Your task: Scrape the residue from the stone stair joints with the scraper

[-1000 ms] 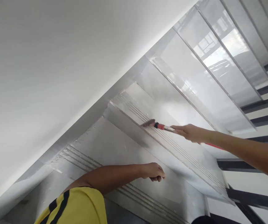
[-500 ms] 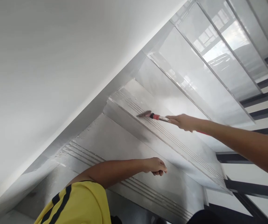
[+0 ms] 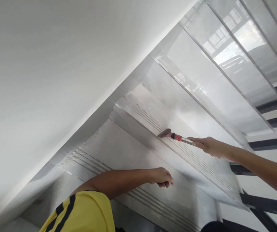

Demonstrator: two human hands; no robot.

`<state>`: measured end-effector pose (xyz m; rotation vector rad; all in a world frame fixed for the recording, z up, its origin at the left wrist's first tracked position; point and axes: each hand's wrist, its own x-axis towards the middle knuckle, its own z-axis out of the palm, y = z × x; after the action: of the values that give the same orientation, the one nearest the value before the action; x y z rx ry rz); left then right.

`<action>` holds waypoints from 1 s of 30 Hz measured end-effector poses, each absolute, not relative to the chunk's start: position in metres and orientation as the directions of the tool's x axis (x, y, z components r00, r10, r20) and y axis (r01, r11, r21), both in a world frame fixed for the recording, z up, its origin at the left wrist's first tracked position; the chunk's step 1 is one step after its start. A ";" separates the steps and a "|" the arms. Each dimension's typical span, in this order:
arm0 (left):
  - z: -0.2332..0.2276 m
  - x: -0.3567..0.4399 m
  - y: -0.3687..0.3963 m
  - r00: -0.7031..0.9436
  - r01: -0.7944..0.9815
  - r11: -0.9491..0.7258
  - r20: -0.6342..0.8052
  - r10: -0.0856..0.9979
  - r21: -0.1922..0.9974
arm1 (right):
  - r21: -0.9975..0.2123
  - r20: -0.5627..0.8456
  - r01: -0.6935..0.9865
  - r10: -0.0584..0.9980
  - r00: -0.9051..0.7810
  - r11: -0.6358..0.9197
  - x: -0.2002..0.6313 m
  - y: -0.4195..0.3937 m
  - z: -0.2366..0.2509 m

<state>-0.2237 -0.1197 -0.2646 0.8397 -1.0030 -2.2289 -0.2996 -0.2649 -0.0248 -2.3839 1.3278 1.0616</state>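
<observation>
My right hand (image 3: 212,146) is wrapped round the handle of a scraper (image 3: 177,137), which has a red and black collar and a flat dark head. The scraper's head rests on the front part of a grey stair tread (image 3: 150,106), by its grooved lines and front edge. Part of the handle lies hidden behind my right hand and forearm. Over the lower tread (image 3: 128,145) hangs my left hand (image 3: 161,177), its fingers curled in and nothing visible in them.
A pale wall (image 3: 56,80) borders the stairs on the left. Glossy upper steps (image 3: 225,71) rise to the upper right, and dark railing bars (image 3: 263,201) run along the right side. Crumbs and dusty residue (image 3: 87,137) lie by the wall.
My right hand and the scraper have moved right and down along the grooved tread towards its front edge. My left hand stays nearly in place. The view has shifted slightly.
</observation>
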 end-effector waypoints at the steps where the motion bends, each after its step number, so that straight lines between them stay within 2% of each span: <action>1: -0.266 -0.225 -0.120 -0.655 0.222 -0.571 -0.313 -0.688 0.791 | 0.159 -0.672 -0.790 -0.651 0.354 -0.593 -0.281 -0.269 -0.026; 6: -0.262 -0.226 -0.123 -0.661 0.218 -0.565 -0.305 -0.685 0.795 | 0.203 -0.621 -0.704 -0.645 0.445 -0.681 -0.181 -0.279 -0.029; 9: -0.262 -0.222 -0.123 -0.649 0.230 -0.557 -0.301 -0.698 0.798 | 0.224 -0.634 -0.706 -0.651 0.417 -0.672 -0.174 -0.268 -0.026; 13: -0.266 -0.218 -0.124 -0.632 0.247 -0.556 -0.303 -0.713 0.794 | 0.242 -0.643 -0.774 -0.694 0.324 -0.585 -0.192 -0.239 -0.029; 21: -0.266 -0.220 -0.127 -0.625 0.254 -0.556 -0.304 -0.718 0.791 | 0.192 -0.599 -0.728 -0.666 0.444 -0.658 -0.108 -0.238 -0.048; 27: -0.281 -0.211 -0.132 -0.588 0.271 -0.531 -0.298 -0.752 0.803 | 0.205 -0.685 -0.781 -0.656 0.316 -0.590 -0.177 -0.237 -0.027; 30: -0.285 -0.216 -0.134 -0.600 0.267 -0.526 -0.288 -0.747 0.807 | 0.201 -0.683 -0.800 -0.666 0.299 -0.565 -0.186 -0.241 -0.022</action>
<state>-0.2163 -0.1341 -0.2851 0.8459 -0.9864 -2.1441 -0.1864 -0.2409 -0.0221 -2.3824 1.3617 1.1168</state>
